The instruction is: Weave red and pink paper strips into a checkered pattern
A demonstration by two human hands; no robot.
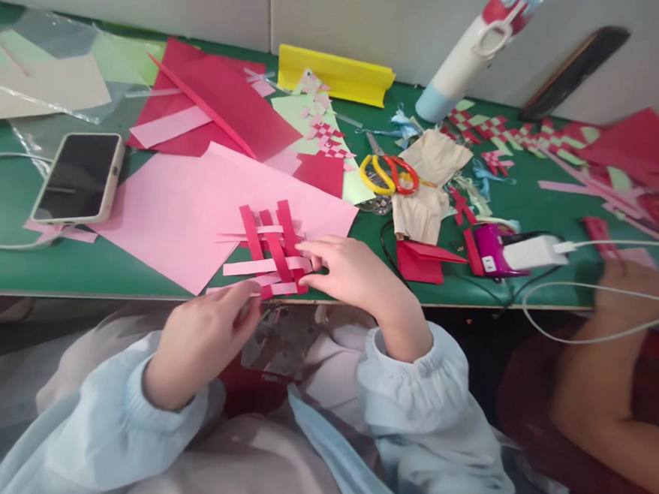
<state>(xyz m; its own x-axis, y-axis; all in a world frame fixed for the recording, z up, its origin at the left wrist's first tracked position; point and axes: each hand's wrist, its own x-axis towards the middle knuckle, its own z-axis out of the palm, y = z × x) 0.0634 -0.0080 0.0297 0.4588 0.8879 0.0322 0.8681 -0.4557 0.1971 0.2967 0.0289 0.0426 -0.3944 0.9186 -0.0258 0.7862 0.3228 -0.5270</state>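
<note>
A loose lattice of woven paper strips [277, 251], dark red crossing light pink, lies at the table's front edge, partly on a pink paper sheet [168, 206]. My left hand [210, 336] is closed in a pinch at its lower edge, on a pink paper strip; the fingertips are partly hidden. From the right, my right hand [355, 271] grips the side of the lattice, thumb low and fingers above, around the strip ends. Several strips stick out unevenly at the top and left.
Behind lie scissors [388, 174], red paper [227, 97], a folded yellow card [335, 76] and a bottle [469, 61]. A phone [79, 177] lies left. At right are a purple power adapter [490, 251], a white cable [528, 310] and another person's hand [634, 287].
</note>
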